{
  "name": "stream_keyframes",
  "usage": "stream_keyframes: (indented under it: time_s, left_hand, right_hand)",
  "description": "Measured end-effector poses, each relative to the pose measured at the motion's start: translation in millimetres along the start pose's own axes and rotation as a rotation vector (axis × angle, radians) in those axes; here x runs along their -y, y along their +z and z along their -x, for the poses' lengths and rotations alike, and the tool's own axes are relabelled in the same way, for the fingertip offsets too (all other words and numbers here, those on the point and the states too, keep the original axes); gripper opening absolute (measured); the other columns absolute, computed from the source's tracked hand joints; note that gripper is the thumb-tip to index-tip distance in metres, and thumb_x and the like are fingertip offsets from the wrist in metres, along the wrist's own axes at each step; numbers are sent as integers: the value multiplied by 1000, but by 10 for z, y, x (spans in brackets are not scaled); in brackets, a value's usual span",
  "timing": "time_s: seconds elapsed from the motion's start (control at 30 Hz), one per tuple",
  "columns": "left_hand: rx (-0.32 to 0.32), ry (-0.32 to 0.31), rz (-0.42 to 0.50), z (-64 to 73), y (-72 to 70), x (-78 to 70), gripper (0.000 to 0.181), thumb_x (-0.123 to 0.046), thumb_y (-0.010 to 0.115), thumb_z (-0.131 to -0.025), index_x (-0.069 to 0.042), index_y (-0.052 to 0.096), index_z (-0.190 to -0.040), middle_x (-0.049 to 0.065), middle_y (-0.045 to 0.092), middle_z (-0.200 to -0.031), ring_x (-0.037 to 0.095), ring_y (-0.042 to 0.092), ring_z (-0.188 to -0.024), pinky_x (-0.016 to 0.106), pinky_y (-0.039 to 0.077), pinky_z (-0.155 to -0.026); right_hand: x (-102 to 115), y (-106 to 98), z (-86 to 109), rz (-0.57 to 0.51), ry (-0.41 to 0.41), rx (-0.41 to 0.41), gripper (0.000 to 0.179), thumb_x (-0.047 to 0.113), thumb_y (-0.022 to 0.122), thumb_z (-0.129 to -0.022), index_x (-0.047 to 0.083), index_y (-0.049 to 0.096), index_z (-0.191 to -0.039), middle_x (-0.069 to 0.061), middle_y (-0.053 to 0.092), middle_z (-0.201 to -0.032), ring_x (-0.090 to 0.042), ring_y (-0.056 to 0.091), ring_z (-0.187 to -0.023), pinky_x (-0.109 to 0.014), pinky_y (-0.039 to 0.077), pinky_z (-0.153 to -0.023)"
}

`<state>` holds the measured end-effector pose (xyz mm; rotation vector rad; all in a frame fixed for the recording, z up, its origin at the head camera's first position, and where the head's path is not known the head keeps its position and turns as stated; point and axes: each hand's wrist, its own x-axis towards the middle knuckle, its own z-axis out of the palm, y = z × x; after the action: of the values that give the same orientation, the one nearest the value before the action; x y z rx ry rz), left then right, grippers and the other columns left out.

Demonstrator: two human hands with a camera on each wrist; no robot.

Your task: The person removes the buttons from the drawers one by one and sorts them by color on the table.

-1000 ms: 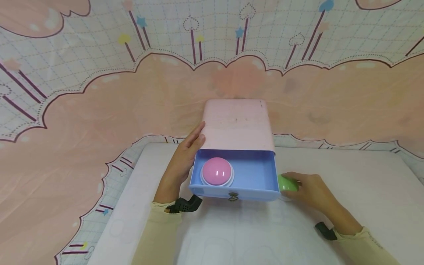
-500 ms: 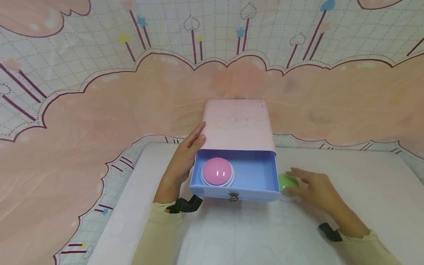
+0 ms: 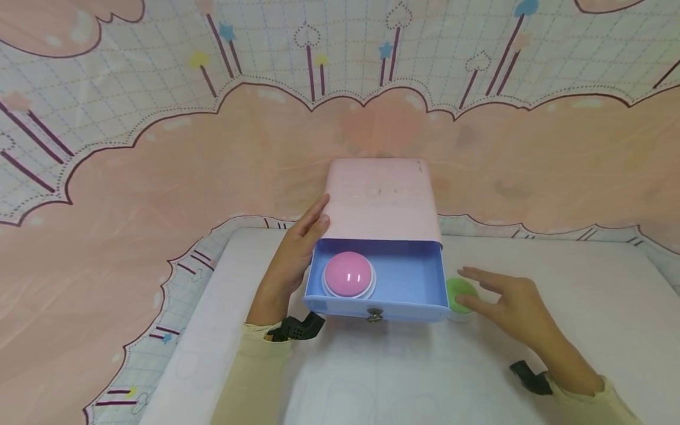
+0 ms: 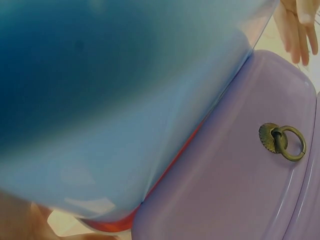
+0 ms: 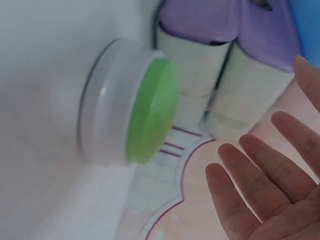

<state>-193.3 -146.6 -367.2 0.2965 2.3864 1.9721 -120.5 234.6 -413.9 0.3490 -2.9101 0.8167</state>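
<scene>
On a white bench sits a pale pink drawer box, with its top blue drawer pulled well out toward the person. Inside that, over in the front left corner, is a shiny pink dome on a round white base. Just outside, right by the drawer's right side, a green dome stands on the bench, also on a white base, green side up.

So, hands: the left hand rests along the left side of the box, fingers pretty much straight. The right hand is spread wide right next to the green dome and holding nothing; the right wrist cam shows a clear gap between them.

Left wrist cam also gets a nice look at a purple drawer front below the blue one, with a brassy ring pull on it. Both wrists have black gadgets, sleeves are cream, and a peachy patterned cloth hangs behind everything.
</scene>
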Motion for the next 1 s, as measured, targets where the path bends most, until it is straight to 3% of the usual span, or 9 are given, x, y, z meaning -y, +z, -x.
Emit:
stream_keyframes:
  time_s: [0.1, 0.17, 0.5, 0.57, 0.7, 0.83, 1.0]
  left_hand:
    - [-1, -2, 0, -4, -3, 4, 53, -45, 51, -105, -42, 37, -157, -16, 25, -167, 22, 26, -157, 58, 25, -123]
    - [-1, -3, -1, -5, -3, 4, 53, -45, 51, -105, -42, 37, -157, -16, 25, -168, 22, 26, -157, 58, 25, -123]
    - [-4, -15, 4, -9, 6, 15, 53, -46, 51, -105, -43, 38, -156, -17, 26, -167, 22, 26, -156, 58, 24, -123]
    - [0, -14, 5, -9, 9, 12, 53, -46, 51, -105, -43, 38, -156, -17, 26, -167, 22, 26, -156, 58, 24, -123]
    - [-3, -6, -6, -15, 4, 3, 53, -47, 51, -105, -43, 37, -156, -17, 26, -167, 23, 26, -156, 59, 25, -123]
    - [-8, -3, -11, -21, -5, -1, 53, -47, 50, -105, -44, 37, -156, -17, 26, -167, 23, 26, -156, 59, 25, -123]
    - [-3, -6, 2, -18, -3, 4, 53, -45, 51, -105, -43, 37, -156, -17, 26, -167, 23, 26, -156, 58, 25, -123]
  right_hand:
    - [70, -32, 22, -40, -16, -16, 54, 47, 78, -88, 21, 69, -134, -12, 69, -133, -42, 72, -105, -56, 60, -80]
    - [110, -49, 30, -62, -29, -29, 53, 45, 80, -88, 21, 69, -133, -12, 70, -132, -43, 72, -105, -63, 57, -85]
    - [329, -187, 115, -83, -27, -72, 53, 45, 81, -86, 21, 70, -132, -10, 74, -125, -39, 74, -105, -59, 60, -79]
    - [378, -229, 128, -93, -44, -92, 53, 42, 83, -85, 22, 70, -132, -7, 75, -123, -36, 74, -103, -55, 61, -77]
    - [481, -305, 114, -118, -73, -144, 51, 36, 85, -84, 26, 70, -132, -2, 76, -122, -29, 76, -101, -35, 62, -77]
    - [608, -350, 83, -146, -82, -197, 51, 32, 87, -83, 30, 71, -131, 2, 76, -120, -23, 76, -100, -12, 52, -79]
    - [781, -401, 56, -142, -156, -297, 55, 25, 91, -77, 28, 73, -128, 3, 77, -117, -17, 76, -96, -3, 45, -78]
